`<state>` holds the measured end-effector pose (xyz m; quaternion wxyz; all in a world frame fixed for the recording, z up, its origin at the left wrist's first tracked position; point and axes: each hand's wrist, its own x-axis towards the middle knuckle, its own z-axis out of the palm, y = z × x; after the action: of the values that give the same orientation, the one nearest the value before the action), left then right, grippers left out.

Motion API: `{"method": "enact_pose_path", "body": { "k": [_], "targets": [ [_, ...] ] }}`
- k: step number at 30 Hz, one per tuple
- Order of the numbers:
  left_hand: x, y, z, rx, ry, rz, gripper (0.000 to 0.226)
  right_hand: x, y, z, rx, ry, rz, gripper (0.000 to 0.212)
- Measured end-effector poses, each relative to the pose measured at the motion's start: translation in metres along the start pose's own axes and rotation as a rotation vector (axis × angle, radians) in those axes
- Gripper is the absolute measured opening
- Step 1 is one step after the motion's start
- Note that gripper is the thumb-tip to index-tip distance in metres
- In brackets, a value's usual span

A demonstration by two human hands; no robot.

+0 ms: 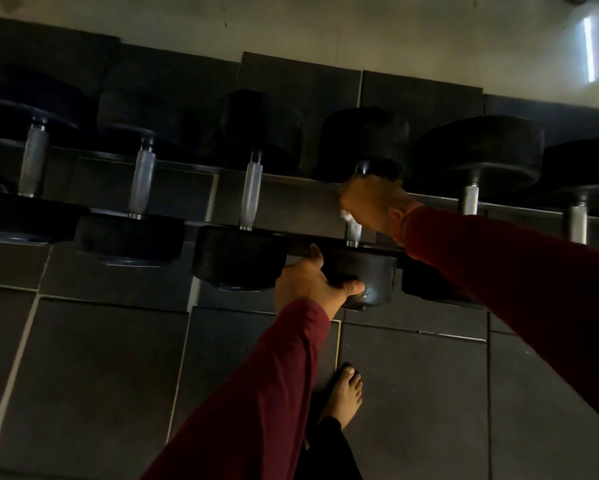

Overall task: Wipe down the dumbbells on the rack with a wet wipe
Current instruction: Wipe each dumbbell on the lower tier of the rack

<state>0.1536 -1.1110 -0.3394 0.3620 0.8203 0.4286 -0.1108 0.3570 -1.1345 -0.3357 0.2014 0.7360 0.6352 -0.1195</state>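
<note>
From the camera on my head I look down at a row of black dumbbells lying across a dark rack (291, 183), in dim light. My right hand (370, 204) is closed around the metal handle (354, 232) of the dumbbell (362, 143) in front of me, fingers curled over the upper part of the bar. A small white bit of the wet wipe (346, 214) shows at the lower edge of my fist, pressed against the handle; the rest of it is hidden inside my grip. My left hand (308, 282) is below my right one, cupping the near weight head (367, 275) of the same dumbbell from its left side, the thumb laid across the front rim and the fingers reaching up behind, so it holds that head.

Just left of my left hand sits the near head of the next dumbbell (251, 199), its silver knurled handle bare. Two more (142, 181) lie farther left, and others (469, 199) lie to the right of my right hand, partly behind my red sleeve (499, 271). Below my hands is a floor of dark mats (100, 358), with my bare foot (343, 393) on it.
</note>
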Motion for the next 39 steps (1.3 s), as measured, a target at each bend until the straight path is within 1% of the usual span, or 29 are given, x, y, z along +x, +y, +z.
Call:
{"method": "enact_pose_path", "body": {
  "k": [2,3,4,7,8,9,11,13,16,19,20,21,22,23,24,25,26,28,30,31,32,33,34,36,38,39],
  "targets": [
    [0.0,0.001,-0.001,-0.011,-0.01,-0.006,0.104,0.007,0.001,-0.004,0.008,-0.014,0.106,0.022],
    [-0.001,0.001,-0.002,-0.007,-0.011,-0.008,0.104,0.009,0.001,-0.005,0.01,-0.031,0.124,0.022],
    [-0.001,0.002,-0.003,-0.002,-0.009,-0.006,0.104,0.01,0.0,-0.005,-0.008,-0.058,0.092,0.021],
    [-0.002,0.003,-0.005,0.002,-0.014,-0.004,0.1,0.009,-0.002,0.0,-0.064,-0.135,-0.141,0.021],
    [-0.003,0.004,-0.006,-0.008,-0.019,-0.007,0.097,0.007,-0.002,-0.001,-0.096,-0.165,-0.185,0.022],
    [-0.004,0.004,-0.007,-0.024,-0.025,-0.013,0.093,0.007,0.0,-0.001,-0.088,-0.16,-0.175,0.024],
    [-0.004,0.005,-0.008,-0.035,-0.021,-0.024,0.085,0.005,0.006,-0.001,-0.006,-0.095,-0.036,0.026],
    [-0.005,0.006,-0.009,-0.031,-0.025,-0.038,0.083,-0.002,0.004,-0.003,0.025,-0.035,0.076,0.026],
    [-0.006,0.013,-0.01,-0.07,-0.033,-0.067,0.07,-0.018,-0.01,0.003,0.119,-0.007,0.147,0.026],
    [-0.008,0.021,-0.009,-0.167,-0.036,-0.115,0.059,-0.035,-0.008,0.013,0.503,0.066,0.203,0.022],
    [-0.009,0.024,-0.008,-0.191,-0.019,-0.116,0.06,-0.041,-0.002,0.015,0.623,0.103,0.239,0.02],
    [-0.01,0.028,-0.006,-0.203,0.013,-0.108,0.061,-0.048,0.005,0.017,0.779,0.128,0.325,0.018],
    [-0.013,0.032,-0.002,-0.21,0.066,-0.087,0.061,-0.054,0.014,0.021,1.001,0.161,0.44,0.015],
    [-0.019,0.039,0.001,-0.211,0.135,-0.053,0.058,-0.063,0.022,0.023,1.294,0.18,0.546,0.014],
    [-0.026,0.047,0.006,-0.21,0.221,-0.001,0.055,-0.074,0.03,0.023,1.63,0.182,0.621,0.014],
    [-0.033,0.056,0.013,-0.204,0.287,0.065,0.052,-0.087,0.038,0.026,1.891,0.152,0.645,0.015],
    [-0.039,0.067,0.022,-0.196,0.318,0.118,0.051,-0.102,0.047,0.031,2.045,0.123,0.639,0.019],
    [-0.05,0.092,0.04,-0.197,0.295,0.147,0.049,-0.129,0.069,0.045,2.153,0.066,0.619,0.024],
    [-0.056,0.121,0.059,-0.214,0.169,0.069,0.051,-0.155,0.091,0.061,2.174,0.022,0.615,0.026],
    [-0.058,0.135,0.067,-0.226,0.094,0.023,0.057,-0.166,0.101,0.067,2.183,-0.01,0.63,0.028],
    [-0.059,0.148,0.075,-0.251,0.04,-0.016,0.062,-0.175,0.11,0.073,2.16,-0.038,0.649,0.029],
    [-0.059,0.159,0.082,-0.283,0.02,-0.049,0.066,-0.182,0.117,0.079,2.092,-0.055,0.649,0.029],
    [-0.059,0.167,0.087,-0.298,0.029,-0.079,0.066,-0.186,0.122,0.084,1.971,-0.064,0.64,0.026],
    [-0.058,0.172,0.094,-0.264,0.046,-0.116,0.066,-0.191,0.126,0.092,1.632,-0.09,0.592,0.02],
    [-0.055,0.171,0.097,-0.251,0.062,-0.154,0.071,-0.19,0.126,0.101,1.321,-0.052,0.563,0.016],
    [-0.053,0.169,0.098,-0.269,0.061,-0.174,0.074,-0.191,0.124,0.106,1.193,-0.003,0.556,0.014]
  ]
}}
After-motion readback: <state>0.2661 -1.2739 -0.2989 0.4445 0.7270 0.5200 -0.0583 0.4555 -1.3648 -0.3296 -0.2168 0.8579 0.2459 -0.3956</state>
